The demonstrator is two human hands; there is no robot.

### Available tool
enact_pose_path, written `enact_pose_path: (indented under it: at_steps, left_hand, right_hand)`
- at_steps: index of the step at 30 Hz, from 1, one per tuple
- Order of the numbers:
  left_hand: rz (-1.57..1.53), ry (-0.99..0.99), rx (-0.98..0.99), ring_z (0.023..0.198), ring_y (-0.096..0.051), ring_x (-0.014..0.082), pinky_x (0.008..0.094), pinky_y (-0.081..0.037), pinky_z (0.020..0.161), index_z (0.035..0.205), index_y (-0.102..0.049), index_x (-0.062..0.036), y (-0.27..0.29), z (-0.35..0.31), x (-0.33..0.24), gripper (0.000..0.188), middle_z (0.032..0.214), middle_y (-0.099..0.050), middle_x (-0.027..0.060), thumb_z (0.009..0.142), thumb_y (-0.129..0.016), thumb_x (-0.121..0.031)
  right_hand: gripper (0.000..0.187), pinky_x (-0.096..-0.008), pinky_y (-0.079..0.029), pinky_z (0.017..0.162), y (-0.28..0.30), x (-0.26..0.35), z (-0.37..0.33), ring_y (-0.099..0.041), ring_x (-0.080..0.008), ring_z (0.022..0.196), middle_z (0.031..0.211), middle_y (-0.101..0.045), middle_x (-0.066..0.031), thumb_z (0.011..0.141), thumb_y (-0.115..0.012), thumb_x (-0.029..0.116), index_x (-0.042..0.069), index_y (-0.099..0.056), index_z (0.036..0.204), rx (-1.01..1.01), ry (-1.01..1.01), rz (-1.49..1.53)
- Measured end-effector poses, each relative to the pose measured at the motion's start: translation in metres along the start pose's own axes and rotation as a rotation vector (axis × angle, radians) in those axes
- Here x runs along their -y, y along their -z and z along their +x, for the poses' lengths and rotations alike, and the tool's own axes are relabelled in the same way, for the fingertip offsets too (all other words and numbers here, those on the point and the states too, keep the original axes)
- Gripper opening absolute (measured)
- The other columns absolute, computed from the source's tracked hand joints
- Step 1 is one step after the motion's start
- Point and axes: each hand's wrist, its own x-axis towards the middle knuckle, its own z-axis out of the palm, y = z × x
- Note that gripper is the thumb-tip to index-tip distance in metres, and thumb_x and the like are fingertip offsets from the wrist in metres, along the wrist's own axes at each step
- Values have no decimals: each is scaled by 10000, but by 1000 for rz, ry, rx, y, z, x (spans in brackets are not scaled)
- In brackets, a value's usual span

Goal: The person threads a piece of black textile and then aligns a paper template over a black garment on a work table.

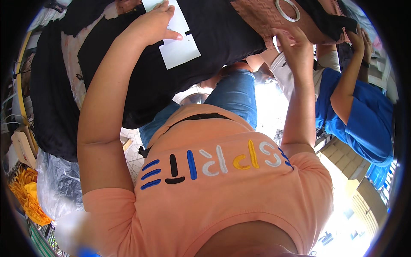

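Observation:
My left hand (162, 23) lies on a white paper piece (180, 51) with notched edges, thumb stretched apart from the fingers. Under the paper spreads black fabric (214, 38), draped over the near edge of the work surface. My right hand (295, 43) is at the near edge of a pinkish-brown textured fabric (257, 17). Its fingers are curled, with a small whitish bit beside them; what they hold cannot be made out. A white ring (287, 10), like a tape roll, lies on the pinkish fabric just beyond my right hand.
On the right stands another person in a blue shirt (368, 124), with a hand (357, 40) near more black fabric. To the left are clear plastic wrapping (58, 184) and a bundle of orange-yellow material (28, 195). Black fabric hangs low at the left.

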Motion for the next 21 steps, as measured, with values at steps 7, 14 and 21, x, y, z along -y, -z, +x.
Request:
enact_pose_path:
  at_steps: [7,14,21]
  left_hand:
    - [13,56,-67,1290,-340,309,395,-399,990,1294,-377,45,-3,-1,-9,830,1411,-275,235,700,-712,-427]
    - [-5,139,35,1311,-300,320,352,-309,1054,1349,-313,37,10,-5,-19,846,1456,-196,209,715,-712,-357]
    - [-66,146,69,1340,-247,303,347,-280,1076,1353,-307,38,19,-2,-23,846,1467,-148,216,710,-724,-322]
  right_hand:
    - [226,-334,-477,705,35,-27,-8,-636,-260,813,855,-649,-107,782,-656,265,56,-672,866,1,-112,-239]
    - [189,-368,-468,750,19,-25,24,-611,-292,856,865,-646,-124,768,-653,213,48,-672,857,-36,83,-213]
    - [242,-393,-479,765,13,-62,134,-608,-338,866,916,-650,-148,771,-617,291,102,-687,905,-102,168,-378]
